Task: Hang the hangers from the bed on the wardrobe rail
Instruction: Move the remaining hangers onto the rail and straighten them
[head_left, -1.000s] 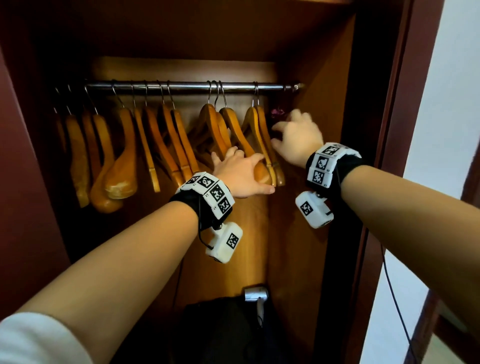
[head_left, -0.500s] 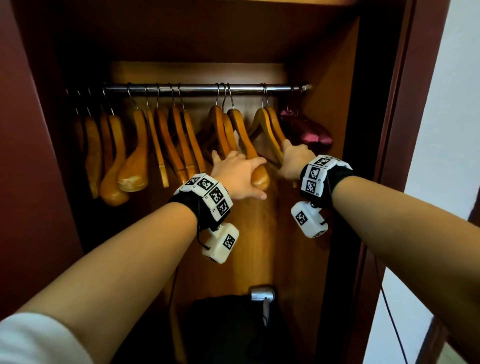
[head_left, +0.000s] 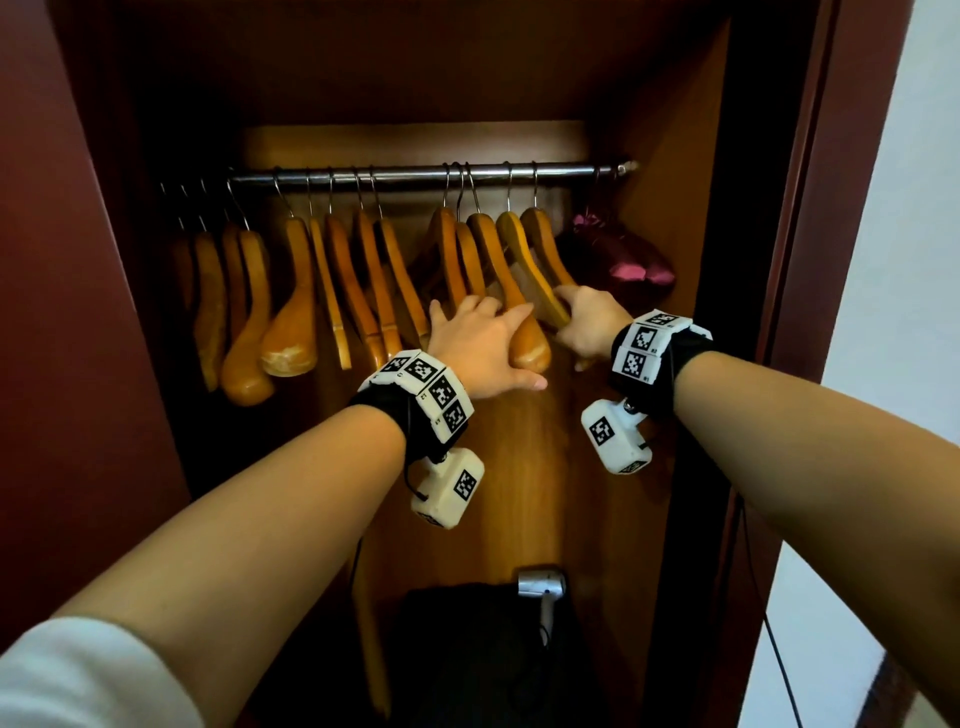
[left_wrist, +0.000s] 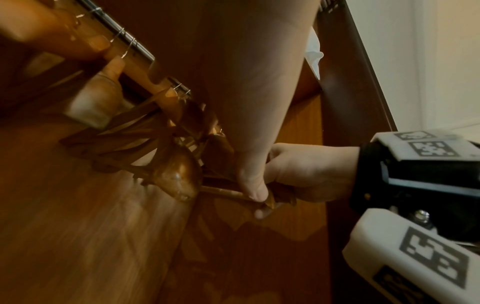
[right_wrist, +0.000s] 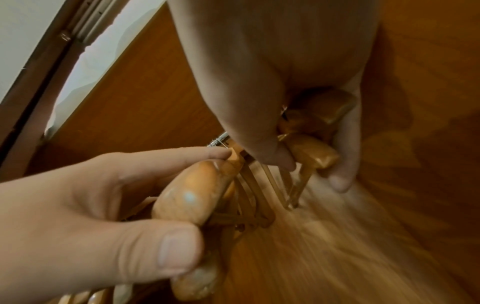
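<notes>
Two-handed, settling wooden hangers (head_left: 519, 260) near the right end of the wardrobe rail (head_left: 405, 174), every visible hook already sitting over the bar. Closing the left grip (head_left: 480, 343) around the rounded shoulder tip of one hanger in the right-hand cluster, thumb tucking underneath, fingers draping over the top. Clamping the right grip (head_left: 592, 327) in a fist around the lower ends of the hangers just beside it, the ones nearest the rail's right end. Working just beside a purple padded hanger (head_left: 631, 262) dangling at the very end of the rail, with a further row of wooden hangers hanging along the rail's middle and left end. Reaching in well above a silver hairdryer (head_left: 540, 584) lying at the bottom of the wardrobe.

Judging the step in hand as squaring up this cluster on the rail. Doing it well probably means:
- keeping each hook seated fully over the bar while nudging;
- pushing the shoulders sideways along the rail rather than pulling down;
- easing neighbouring hangers apart so the lower bars are not tangling;
- letting go gently so nothing is swinging into the purple one.

Seeing no bed in any view, so not telling how many hangers are waiting.
</notes>
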